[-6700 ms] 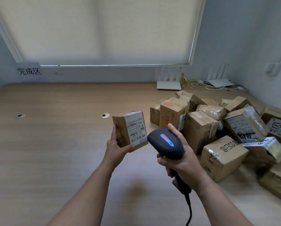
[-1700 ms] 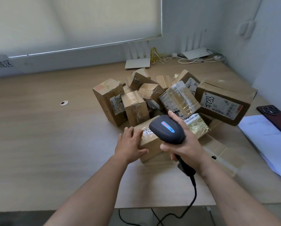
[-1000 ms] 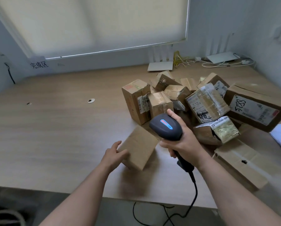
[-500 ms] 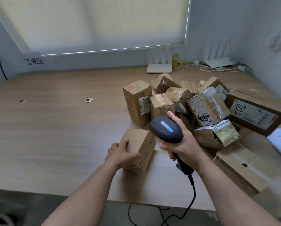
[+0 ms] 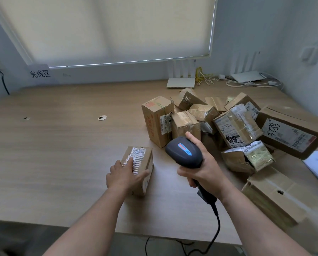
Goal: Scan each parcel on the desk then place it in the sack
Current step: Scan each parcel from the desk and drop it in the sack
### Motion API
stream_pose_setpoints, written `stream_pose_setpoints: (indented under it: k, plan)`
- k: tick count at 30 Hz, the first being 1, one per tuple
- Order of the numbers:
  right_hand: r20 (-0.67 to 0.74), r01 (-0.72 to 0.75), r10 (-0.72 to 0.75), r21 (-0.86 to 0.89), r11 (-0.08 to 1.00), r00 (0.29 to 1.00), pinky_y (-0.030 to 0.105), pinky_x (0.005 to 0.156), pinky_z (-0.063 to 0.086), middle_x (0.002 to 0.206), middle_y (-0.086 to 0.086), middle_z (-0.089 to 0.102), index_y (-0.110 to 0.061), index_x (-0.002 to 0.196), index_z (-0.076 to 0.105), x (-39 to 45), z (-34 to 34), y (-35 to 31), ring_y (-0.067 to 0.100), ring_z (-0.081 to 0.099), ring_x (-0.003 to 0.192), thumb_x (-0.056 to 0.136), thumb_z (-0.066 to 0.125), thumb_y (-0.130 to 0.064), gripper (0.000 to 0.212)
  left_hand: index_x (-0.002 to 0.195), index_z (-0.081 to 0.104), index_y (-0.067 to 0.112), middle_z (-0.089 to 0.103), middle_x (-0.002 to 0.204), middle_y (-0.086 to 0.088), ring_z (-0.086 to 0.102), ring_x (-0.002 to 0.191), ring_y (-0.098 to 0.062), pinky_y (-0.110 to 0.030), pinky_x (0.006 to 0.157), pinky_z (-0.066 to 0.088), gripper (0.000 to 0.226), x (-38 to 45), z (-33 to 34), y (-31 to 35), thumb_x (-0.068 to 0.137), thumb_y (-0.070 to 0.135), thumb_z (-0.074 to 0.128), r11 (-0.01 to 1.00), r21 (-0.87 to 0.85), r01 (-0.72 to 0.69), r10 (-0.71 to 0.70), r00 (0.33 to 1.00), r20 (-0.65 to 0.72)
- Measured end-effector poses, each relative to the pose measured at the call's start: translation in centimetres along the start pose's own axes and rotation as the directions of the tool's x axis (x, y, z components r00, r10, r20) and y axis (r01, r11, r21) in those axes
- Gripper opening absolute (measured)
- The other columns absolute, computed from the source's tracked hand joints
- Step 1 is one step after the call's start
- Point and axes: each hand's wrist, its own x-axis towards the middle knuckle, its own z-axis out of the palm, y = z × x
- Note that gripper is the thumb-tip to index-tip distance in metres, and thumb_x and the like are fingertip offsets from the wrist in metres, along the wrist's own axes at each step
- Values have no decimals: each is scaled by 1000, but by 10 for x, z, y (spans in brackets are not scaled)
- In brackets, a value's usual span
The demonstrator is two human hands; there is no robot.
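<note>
**A:** Why is your left hand [image 5: 125,175] on that small brown cardboard parcel [image 5: 138,169] and not lifting it?

**B:** You're steadying it. Parcel sits on the light wooden desk [image 5: 62,145], taped label face up, apart from the heap of brown boxes [image 5: 219,126] to your right. Fingers lie over the label's near edge, thumb wraps the right side: a grip, loose-looking.

**A:** Right hand [image 5: 200,170]?

**B:** Closed round the handle of the black corded barcode scanner [image 5: 185,152]. Head is raised and aimed forward-left, roughly toward the parcel. Probably lining up for the scan.

**A:** Label readable?

**B:** Glare on the tape; can't tell whether your fingers cover the barcode. You may need to slide them off.

**A:** Sack?

**B:** Not in view.
</note>
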Motion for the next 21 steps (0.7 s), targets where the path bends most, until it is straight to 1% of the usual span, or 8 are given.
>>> stream_pose_setpoints:
  k: [3,7,9,11,12,14,17,21]
  plan:
    - [2,-12,12,-2,1000,1000,27,41,42,91,11,55,-55,131,41,-1,2,0,24,44,43,73,73,15,96,145,25,37,41,137,-11,37,127,-30,-38,99,35,88,0,-1,-1,72,78,50,998,39,45,-44,999,-20]
    - [17,-22,22,-11,1000,1000,27,41,42,97,13,55,-60,127,43,-3,7,-1,24,46,43,70,75,10,95,137,34,40,46,123,-15,43,117,-34,-37,95,41,78,1,-11,-11,68,58,65,964,-237,125,-121,992,33]
    - [22,-20,21,-14,1000,1000,28,41,43,99,13,55,-58,128,43,-2,12,-3,24,46,43,73,73,14,95,139,29,46,48,122,-15,49,112,-34,-39,96,46,96,1,-15,-21,52,56,67,854,-500,144,-120,989,80]
    - [29,-28,29,-13,1000,999,28,40,43,97,13,57,-53,129,41,-3,17,-5,25,46,42,74,71,18,94,135,31,50,52,126,-10,55,110,-29,-41,92,52,103,-1,-16,-31,39,49,71,595,-793,129,-110,991,78]
    - [32,-35,35,-4,999,999,29,39,43,91,12,59,-51,130,41,-3,20,-5,25,45,41,75,69,19,94,130,33,50,55,125,-8,59,108,-28,-40,86,55,99,-4,-16,-33,41,42,75,470,-876,105,-95,993,68]
    - [42,-55,54,23,998,998,28,38,41,76,6,63,-46,133,39,-4,26,-5,25,44,40,75,68,21,93,132,32,46,63,115,-9,65,101,-28,-35,73,56,92,-8,-18,-36,58,21,82,310,-949,64,-46,998,52]
    - [63,-83,78,75,994,995,26,37,40,65,2,64,-40,140,36,-5,34,-7,25,44,39,70,72,17,97,145,25,38,65,107,-8,66,97,-27,-29,66,53,100,-11,-20,-40,65,8,77,245,-970,-2,9,1000,0]
    - [87,-85,71,164,983,994,25,38,38,58,11,56,-35,144,32,-5,43,-12,22,44,36,64,70,4,96,145,24,37,62,109,-4,64,93,-18,-19,54,52,94,-14,-22,-43,76,-8,69,256,-965,-60,42,998,-51]
